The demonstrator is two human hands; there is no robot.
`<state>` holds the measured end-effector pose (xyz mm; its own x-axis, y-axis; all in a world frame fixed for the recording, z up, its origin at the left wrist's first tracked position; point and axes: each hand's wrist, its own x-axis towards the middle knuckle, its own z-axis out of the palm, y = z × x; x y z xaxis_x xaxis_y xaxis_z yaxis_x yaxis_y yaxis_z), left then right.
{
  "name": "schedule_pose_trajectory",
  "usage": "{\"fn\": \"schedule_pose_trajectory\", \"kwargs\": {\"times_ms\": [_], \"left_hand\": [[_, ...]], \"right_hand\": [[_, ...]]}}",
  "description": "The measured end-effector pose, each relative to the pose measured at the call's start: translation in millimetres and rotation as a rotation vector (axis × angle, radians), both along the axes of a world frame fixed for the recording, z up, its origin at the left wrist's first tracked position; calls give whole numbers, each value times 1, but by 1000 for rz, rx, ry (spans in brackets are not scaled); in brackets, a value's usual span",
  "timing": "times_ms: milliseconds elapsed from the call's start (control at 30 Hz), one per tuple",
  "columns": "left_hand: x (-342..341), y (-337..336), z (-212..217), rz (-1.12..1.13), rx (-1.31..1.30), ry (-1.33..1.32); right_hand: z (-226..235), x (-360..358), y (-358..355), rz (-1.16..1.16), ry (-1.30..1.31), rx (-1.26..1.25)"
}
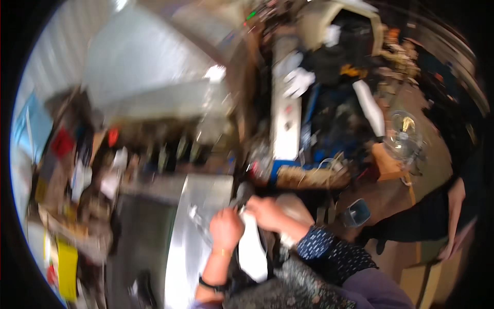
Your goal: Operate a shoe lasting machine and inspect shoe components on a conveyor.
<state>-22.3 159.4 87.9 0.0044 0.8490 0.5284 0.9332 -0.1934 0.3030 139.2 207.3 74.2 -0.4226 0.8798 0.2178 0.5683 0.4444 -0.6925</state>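
Both of my hands are close together at the lower middle, smeared by motion. My left hand, with a dark band at its wrist, is closed in a fist. My right hand, in a dark dotted sleeve, bends its fingers close beside it. Between them hangs a long white cloth-like piece, its upper end at the fingers of both hands. Whether it is a glove or something else cannot be made out. A small dark rounded thing shows just beyond the fingertips, too blurred to name.
A shiny metal sheet lies left of my hands, beside a dark panel. Ahead, a white glove lies on a long pale board, near a dark heap. At right are a fan, a bin and another person's arm.
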Motion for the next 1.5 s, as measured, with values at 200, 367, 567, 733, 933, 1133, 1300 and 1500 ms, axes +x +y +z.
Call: {"fn": "schedule_pose_trajectory", "kwargs": {"times_ms": [200,367,567,733,933,1133,1300,1500], "left_hand": [[-21,-15,-14,-122,-86,-330],[-14,-3,-1,36,-317,-708],[-2,-4,3,37,53,-109],[-7,-11,-27,255,-47,-246],[-6,-18,-19,349,-95,-559],[-19,-34,-27,-24,-39,-1016],[-14,-26,-3,202,-34,-315],[-43,-10,-55,191,-95,-853]], "right_hand": [[-27,-23,-9,-115,139,216],[-15,-34,-2,-276,218,269],[-17,-35,-1,-262,260,219],[-14,-34,-20,-145,182,169],[-6,-35,-26,-135,181,219],[-2,-45,-30,-46,243,116],[-4,-45,-26,-62,208,141],[-13,-47,-23,-84,201,154]]}}
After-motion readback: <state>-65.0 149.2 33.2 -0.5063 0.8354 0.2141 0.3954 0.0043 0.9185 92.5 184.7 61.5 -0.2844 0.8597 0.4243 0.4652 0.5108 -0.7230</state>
